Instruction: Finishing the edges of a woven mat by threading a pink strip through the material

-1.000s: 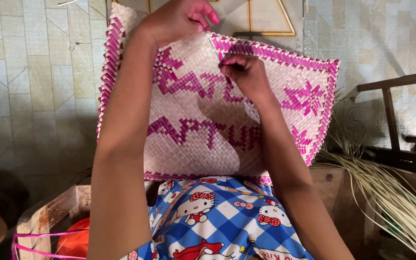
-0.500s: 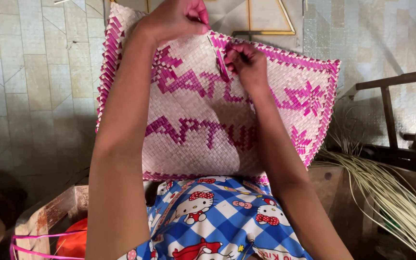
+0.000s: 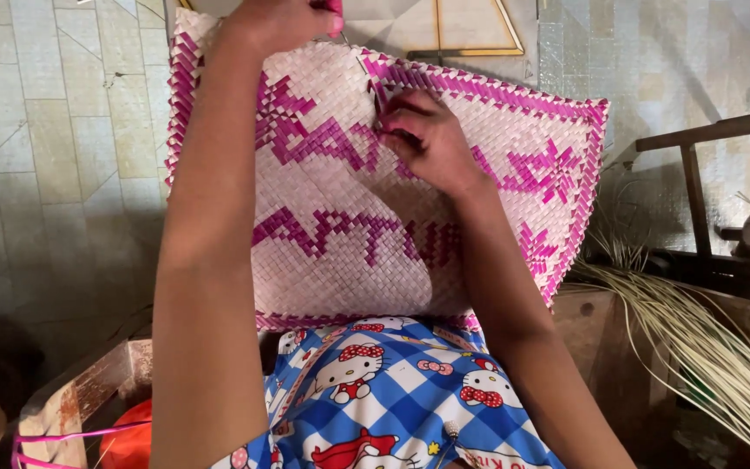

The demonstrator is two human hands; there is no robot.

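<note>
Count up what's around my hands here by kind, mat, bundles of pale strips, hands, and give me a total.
Woven mat, pale with pink border and pattern: 1
Bundle of pale loose strips at the right: 1
Hands on the mat: 2, left hand at its top edge, right hand on its face
Wooden frame at the right: 1
Total: 5

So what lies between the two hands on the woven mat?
In the head view, only the pink-and-white woven mat spans between the left hand at its top edge and the right hand; nothing else lies there.
</note>
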